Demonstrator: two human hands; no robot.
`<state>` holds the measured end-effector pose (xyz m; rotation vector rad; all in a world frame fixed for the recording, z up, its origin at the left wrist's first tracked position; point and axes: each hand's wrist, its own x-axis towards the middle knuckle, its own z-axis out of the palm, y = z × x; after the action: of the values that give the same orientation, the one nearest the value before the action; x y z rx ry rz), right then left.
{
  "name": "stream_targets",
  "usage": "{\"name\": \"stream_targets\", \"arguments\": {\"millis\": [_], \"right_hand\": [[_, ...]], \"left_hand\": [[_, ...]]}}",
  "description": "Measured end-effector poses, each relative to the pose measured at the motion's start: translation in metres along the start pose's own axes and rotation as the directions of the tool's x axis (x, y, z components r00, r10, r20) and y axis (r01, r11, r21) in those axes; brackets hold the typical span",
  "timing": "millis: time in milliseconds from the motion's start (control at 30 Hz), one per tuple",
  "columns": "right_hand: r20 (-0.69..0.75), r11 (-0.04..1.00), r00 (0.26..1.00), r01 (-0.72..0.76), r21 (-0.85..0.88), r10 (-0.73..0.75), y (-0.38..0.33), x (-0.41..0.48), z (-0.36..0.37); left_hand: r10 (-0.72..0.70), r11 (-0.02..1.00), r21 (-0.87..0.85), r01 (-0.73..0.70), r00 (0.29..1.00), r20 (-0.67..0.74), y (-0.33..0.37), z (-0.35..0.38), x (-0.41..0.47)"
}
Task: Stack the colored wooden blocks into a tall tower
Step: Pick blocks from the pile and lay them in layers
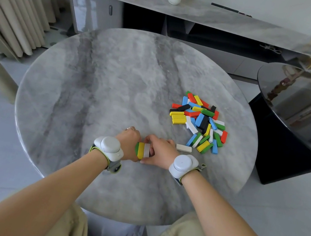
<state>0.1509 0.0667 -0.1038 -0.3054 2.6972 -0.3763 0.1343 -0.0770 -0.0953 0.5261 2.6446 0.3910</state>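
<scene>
L hand [128, 141] & R hand [160, 152]: both grips curled round green-yellow-white row [141, 150] at counter [105, 80] 6 o'clock, prob. squaring the base layer. Next calls for a crosswise layer: spare white block [183, 148] first, then loose pile [199, 121] at 2 o'clock.

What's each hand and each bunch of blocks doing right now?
block row: green, yellow and white, side by side, squeezed from both sides.
left hand: curled against the row's green side.
right hand: fingers curled round its white side.
block pile: jumbled loose on the table, untouched.
single white block: lying flat, alone, near the right hand.
</scene>
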Motion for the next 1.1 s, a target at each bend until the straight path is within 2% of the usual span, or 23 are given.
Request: {"name": "stream_targets", "arguments": {"millis": [133,333,467,600,700,767,867,933,1033,1100], "right_hand": [[0.005,0.999,1.0,-0.025,-0.043,0.025,-0.002,0.0,0.0],[0.019,0.997,0.999,-0.039,-0.071,0.04,-0.005,-0.001,-0.001],[0.02,0.995,1.0,-0.021,-0.1,0.023,-0.005,-0.002,-0.001],[0.073,0.996,0.995,-0.07,-0.05,0.073,-0.005,-0.004,-0.007],[-0.009,0.989,0.991,-0.136,0.066,0.137,0.011,-0.011,-0.025],[-0.151,0.975,0.97,-0.171,0.142,0.192,0.029,-0.017,-0.036],[-0.338,0.926,0.874,-0.264,0.271,0.349,0.059,-0.024,-0.041],[-0.336,0.894,0.84,-0.332,0.301,0.426,0.073,-0.026,-0.036],[-0.247,0.881,0.854,-0.398,0.255,0.458,0.085,-0.027,-0.027],[-0.254,0.882,0.849,-0.415,0.223,0.463,0.089,-0.026,-0.023]], "left_hand": [[-0.003,1.0,-0.008,0.003,1.0,0.008,0.001,-0.001,-0.001],[0.01,0.996,0.085,-0.012,1.0,0.024,0.005,-0.001,-0.001],[0.024,0.998,0.054,-0.028,0.997,0.074,-0.002,-0.003,-0.001],[-0.005,0.997,0.075,-0.001,0.996,0.085,-0.002,-0.018,-0.001],[0.026,1.0,-0.009,-0.026,1.0,0.012,0.009,-0.029,0.002],[0.085,0.996,-0.013,-0.086,0.991,-0.102,0.021,-0.031,0.005],[0.181,0.983,0.006,-0.183,0.97,-0.16,0.046,-0.026,0.013],[0.216,0.976,0.014,-0.216,0.968,-0.125,0.064,-0.017,0.018],[0.219,0.976,0.038,-0.217,0.97,-0.102,0.085,0.001,0.027],[0.216,0.975,0.061,-0.212,0.973,-0.076,0.094,0.011,0.033]]}}
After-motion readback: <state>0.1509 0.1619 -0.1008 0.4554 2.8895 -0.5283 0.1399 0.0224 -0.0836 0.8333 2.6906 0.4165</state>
